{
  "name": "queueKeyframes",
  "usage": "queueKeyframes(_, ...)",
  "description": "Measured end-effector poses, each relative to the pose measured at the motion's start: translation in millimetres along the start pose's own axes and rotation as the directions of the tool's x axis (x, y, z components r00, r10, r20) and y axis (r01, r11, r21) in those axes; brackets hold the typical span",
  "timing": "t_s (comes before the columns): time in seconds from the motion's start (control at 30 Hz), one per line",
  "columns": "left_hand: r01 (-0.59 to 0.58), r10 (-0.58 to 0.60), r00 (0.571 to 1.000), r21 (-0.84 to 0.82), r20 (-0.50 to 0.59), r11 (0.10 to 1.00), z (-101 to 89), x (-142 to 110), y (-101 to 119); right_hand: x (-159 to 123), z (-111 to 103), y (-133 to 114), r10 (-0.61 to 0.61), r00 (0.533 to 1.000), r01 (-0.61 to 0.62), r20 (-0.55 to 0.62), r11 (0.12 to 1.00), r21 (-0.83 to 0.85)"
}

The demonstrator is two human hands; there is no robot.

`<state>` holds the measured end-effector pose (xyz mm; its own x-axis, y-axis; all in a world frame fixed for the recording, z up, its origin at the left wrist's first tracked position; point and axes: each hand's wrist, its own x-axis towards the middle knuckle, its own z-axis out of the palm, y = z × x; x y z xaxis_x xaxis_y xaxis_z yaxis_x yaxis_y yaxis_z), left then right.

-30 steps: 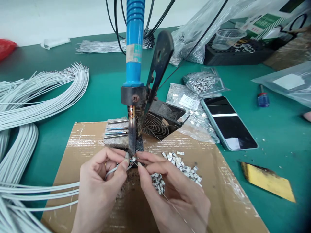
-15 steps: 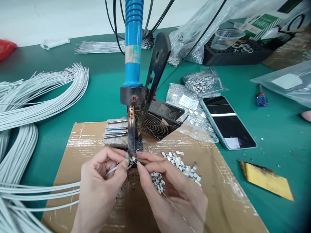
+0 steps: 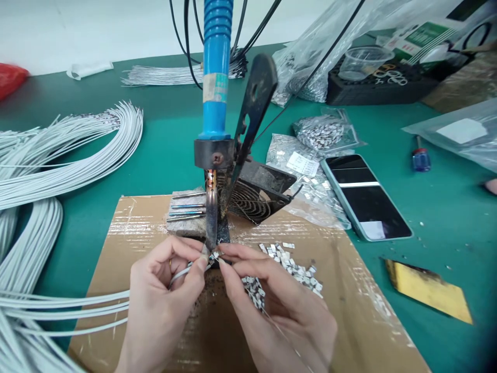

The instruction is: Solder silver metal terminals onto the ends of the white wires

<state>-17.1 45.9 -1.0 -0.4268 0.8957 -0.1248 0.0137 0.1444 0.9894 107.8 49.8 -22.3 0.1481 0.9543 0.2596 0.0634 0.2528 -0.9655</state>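
Note:
A blue-handled soldering iron is clamped upright in a black stand, its tip pointing down between my hands. My left hand is closed, pinching the end of a white cable just under the tip. My right hand is closed too, thumb and forefinger on a thin solder wire that trails out below the palm. A tiny whitish piece sits between the fingertips at the tip; its exact form is too small to tell. Beside my right hand lies a heap of small white-and-silver pieces, partly hidden by the fingers.
Cardboard covers the work area on the green table. Behind the iron stand a small black fan and a block with metal rods. Bundled white cables fill the left. A phone and yellow sponge lie right.
The whole view has shifted slightly, with the scene a little further right. Both hands keep their pinch at the iron's tip; the right hand has moved very little.

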Motion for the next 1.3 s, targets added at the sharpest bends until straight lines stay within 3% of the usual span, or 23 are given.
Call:
queueKeyframes(0.4, -0.039, 0.038, 0.998, 0.011, 0.046, 0.999, -5.8, 1, -3, 0, -2, 2, -0.068, 0.997, 0.069, 0.023, 0.995, -0.072)
queueKeyframes(0.77, -0.022, 0.022, 0.999, 0.023, 0.025, 0.999, -2.7, 1, -1, 0, -1, 1, 0.005, 1.000, -0.003, 0.024, 0.997, -0.080)
queueKeyframes(1.03, -0.087, 0.085, 0.996, 0.191, 0.017, 0.978, -3.5, -7, -4, 0, -2, 4, 0.035, 0.998, -0.031, 0.054, 0.997, -0.075)
queueKeyframes(1.2, -0.031, 0.070, 0.986, 0.250, -0.149, 0.968, 7.6, -22, -4, 1, -22, 5, 0.097, 0.986, -0.126, -0.138, 0.967, -0.223)
queueKeyframes(1.3, -0.006, 0.046, 0.987, 0.254, -0.151, 0.967, 9.7, -28, -2, 4, -47, 8, 0.240, 0.965, -0.241, -0.106, 0.970, 0.003)
